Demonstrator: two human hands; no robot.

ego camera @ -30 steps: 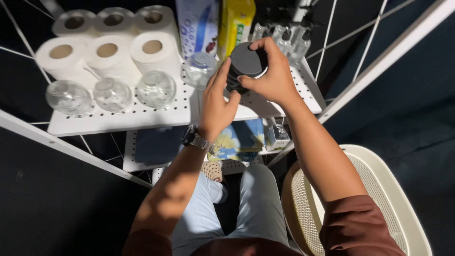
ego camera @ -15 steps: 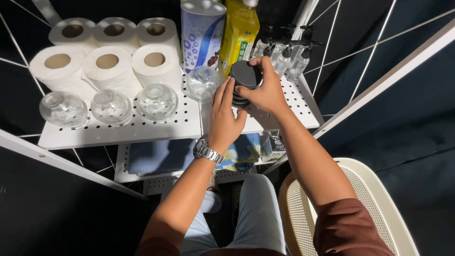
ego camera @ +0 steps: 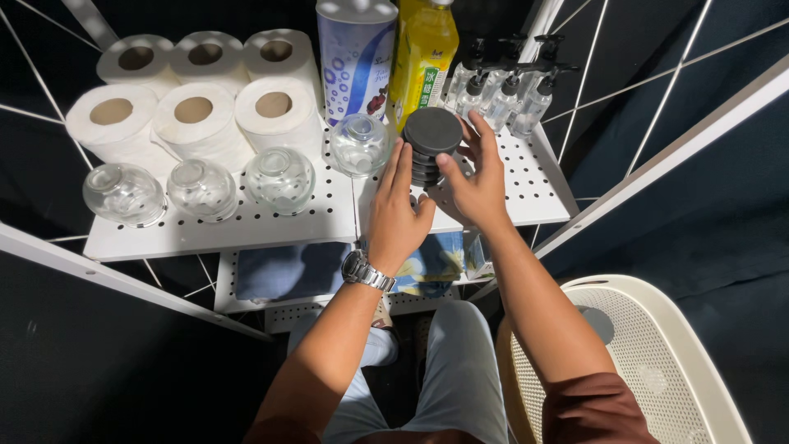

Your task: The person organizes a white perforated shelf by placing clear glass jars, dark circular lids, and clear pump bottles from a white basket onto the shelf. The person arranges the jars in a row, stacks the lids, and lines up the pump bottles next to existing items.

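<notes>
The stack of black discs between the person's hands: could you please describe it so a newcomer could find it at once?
On the white perforated shelf, look right of the glass jars, in front of the yellow bottle. There the stack of black discs stands between the left hand and right hand, the only dark, matte, round thing among clear glass and white rolls.

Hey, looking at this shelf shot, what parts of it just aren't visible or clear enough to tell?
All in the head view:
- Base of the stack of black discs: hidden by the left hand and right hand, so whether it rests on the white shelf is unclear.
- Yellow bottle top: cut off by the frame's upper edge.
- Lower shelf items: covered by the shelf above and the arms.
- Pump bottles: contents too small to tell.
</notes>
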